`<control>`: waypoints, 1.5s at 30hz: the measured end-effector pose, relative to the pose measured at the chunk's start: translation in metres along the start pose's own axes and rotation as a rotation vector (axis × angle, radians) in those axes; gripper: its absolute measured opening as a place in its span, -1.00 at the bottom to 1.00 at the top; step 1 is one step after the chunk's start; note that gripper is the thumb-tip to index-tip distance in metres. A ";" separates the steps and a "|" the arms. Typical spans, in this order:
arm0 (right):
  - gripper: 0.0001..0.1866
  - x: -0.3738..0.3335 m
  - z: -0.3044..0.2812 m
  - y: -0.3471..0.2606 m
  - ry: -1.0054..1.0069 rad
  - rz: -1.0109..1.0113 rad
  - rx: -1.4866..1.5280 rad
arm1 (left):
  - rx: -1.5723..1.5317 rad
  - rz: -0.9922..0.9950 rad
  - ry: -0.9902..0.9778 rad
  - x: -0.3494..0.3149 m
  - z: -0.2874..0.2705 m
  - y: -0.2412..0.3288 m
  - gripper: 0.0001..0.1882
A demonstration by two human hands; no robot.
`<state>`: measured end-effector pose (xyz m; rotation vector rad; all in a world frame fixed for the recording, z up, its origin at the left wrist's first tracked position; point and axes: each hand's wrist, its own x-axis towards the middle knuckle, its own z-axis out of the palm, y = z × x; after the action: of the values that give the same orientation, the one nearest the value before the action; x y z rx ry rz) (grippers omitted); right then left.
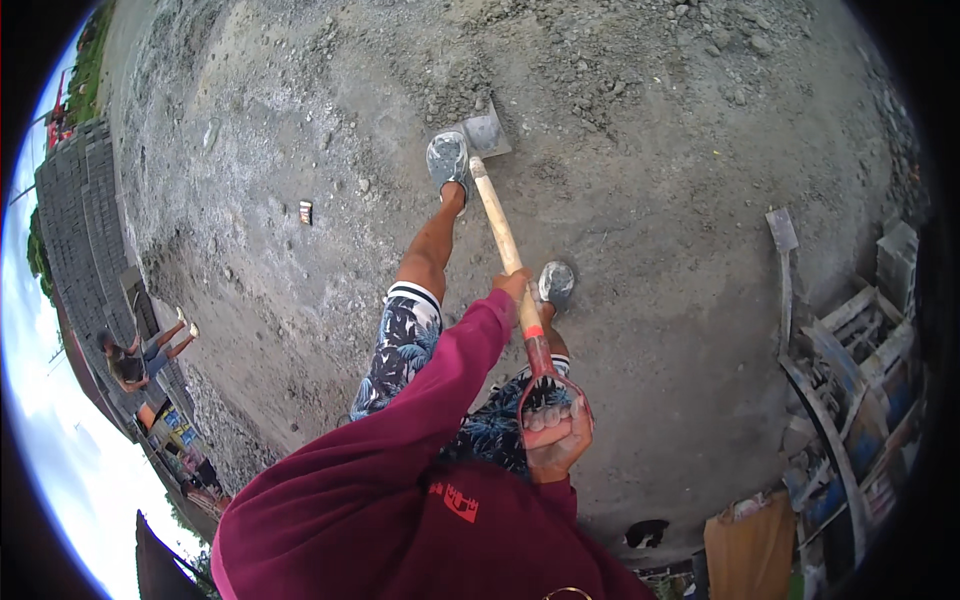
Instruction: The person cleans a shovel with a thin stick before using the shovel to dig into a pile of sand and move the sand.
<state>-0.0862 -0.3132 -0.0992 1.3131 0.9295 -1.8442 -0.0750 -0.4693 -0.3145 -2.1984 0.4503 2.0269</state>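
I hold a shovel with a pale wooden shaft (497,218), a red D-shaped handle (540,358) and a flat grey metal blade (485,133). My left hand (514,284) is closed around the lower part of the shaft, above the red socket. My right hand (558,440) is wrapped around the grip of the D-handle, close to my body. The blade lies at the edge of loose grey gravel (590,95), beside my left foot in a dusty shoe (447,160). My right foot (556,283) stands farther back, just right of the shaft.
A second long-handled shovel (783,232) lies at the right, near a heap of scrap wood and metal (850,390). Stacked grey blocks (80,210) stand at the left, where another person (130,365) sits. A black-and-white animal (647,533) is at lower right. A small packet (305,212) lies on the ground.
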 end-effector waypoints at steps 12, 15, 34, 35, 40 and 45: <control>-0.71 0.057 0.027 -0.041 -0.007 -0.057 -0.047 | -0.133 -0.025 -0.082 0.018 0.050 0.015 -0.79; -0.69 0.032 0.014 -0.023 -0.093 0.000 -0.021 | -0.006 -0.006 0.031 0.017 0.019 0.010 -0.77; -0.80 0.024 0.177 0.064 -0.175 -0.120 -0.112 | -0.022 0.034 -0.145 0.032 -0.020 0.202 -0.80; -0.80 0.028 0.188 0.062 -0.233 -0.124 -0.042 | -0.035 0.038 -0.155 0.038 -0.023 0.212 -0.80; -0.81 0.071 0.191 0.115 -0.160 -0.117 -0.217 | 0.071 0.116 -0.138 0.084 -0.053 0.240 -0.88; -0.82 0.071 0.188 0.107 -0.166 -0.102 -0.182 | 0.076 0.161 -0.130 0.059 -0.038 0.246 -0.85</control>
<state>-0.1027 -0.5364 -0.1402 1.0041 1.0631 -1.8644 -0.1083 -0.7219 -0.3414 -2.0312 0.6965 2.1767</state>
